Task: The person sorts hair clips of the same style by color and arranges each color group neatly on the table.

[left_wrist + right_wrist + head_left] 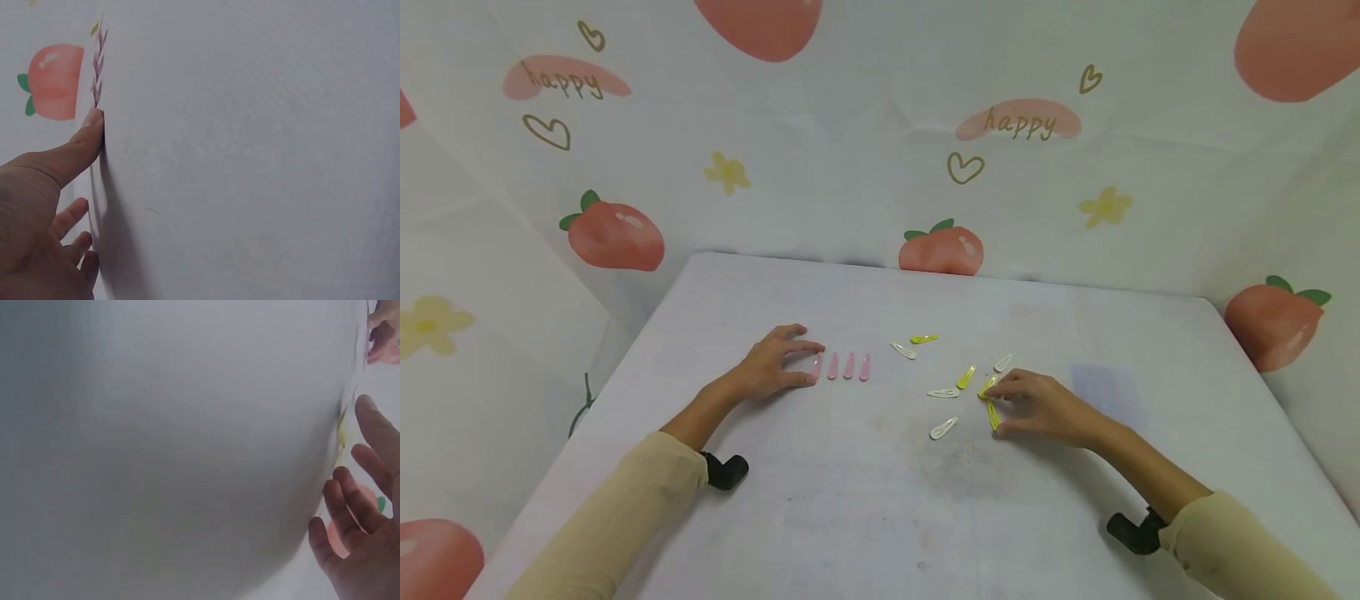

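Four-in-a-row would miscount nothing here: several pink snap hair clips point(849, 367) stand side by side in an upright row. My left hand point(769, 363) pinches the leftmost pink hair clip point(817, 365) lengthwise, index finger at its top and thumb point(95, 119) at its lower end. To the right, my right hand point(1043, 407) reaches over two yellow hair clips, its thumb beside the lower yellow clip point(993, 415) and its fingertips over the upper one point(987, 388). In the right wrist view that hand's fingers point(369, 512) are spread and loosely bent.
Between the hands lie loose white clips point(943, 428) and more yellow ones point(966, 377), one yellow clip point(924, 339) farther back. A white clip point(1003, 363) lies just beyond the right fingers. The white table point(850, 517) meets a peach-printed cloth point(850, 167) at the back.
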### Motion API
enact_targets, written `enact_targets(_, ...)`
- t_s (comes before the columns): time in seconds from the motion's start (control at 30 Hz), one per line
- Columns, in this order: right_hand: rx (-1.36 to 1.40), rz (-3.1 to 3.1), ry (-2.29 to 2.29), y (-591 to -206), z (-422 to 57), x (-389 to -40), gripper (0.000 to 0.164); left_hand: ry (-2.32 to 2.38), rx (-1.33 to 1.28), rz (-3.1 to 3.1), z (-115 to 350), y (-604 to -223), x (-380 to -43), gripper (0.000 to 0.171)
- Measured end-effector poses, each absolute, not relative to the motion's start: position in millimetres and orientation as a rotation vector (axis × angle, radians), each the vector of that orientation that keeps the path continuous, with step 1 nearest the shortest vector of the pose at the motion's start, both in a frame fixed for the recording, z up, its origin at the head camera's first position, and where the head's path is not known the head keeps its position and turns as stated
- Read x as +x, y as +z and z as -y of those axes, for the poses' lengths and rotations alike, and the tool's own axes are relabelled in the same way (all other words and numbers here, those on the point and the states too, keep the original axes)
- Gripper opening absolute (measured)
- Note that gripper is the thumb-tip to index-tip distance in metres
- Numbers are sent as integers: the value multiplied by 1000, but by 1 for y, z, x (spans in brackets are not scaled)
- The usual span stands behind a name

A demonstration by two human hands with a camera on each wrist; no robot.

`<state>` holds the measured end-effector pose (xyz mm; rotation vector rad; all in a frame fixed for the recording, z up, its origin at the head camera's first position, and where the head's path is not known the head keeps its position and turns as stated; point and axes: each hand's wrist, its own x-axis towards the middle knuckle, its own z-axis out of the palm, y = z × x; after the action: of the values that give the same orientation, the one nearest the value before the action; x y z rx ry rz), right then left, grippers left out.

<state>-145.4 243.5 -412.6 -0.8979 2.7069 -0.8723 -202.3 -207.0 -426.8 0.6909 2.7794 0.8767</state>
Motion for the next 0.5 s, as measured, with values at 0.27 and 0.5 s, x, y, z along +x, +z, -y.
enact_targets(0.27,-925,-2763,-866,-420,-247,-143,45,836,688,-2797,204,-421,-204,49)
enact_targets(0.5,-899,-2773,-870,-422,-247,-141,43,787,691,-2805,201,-417,-206,50)
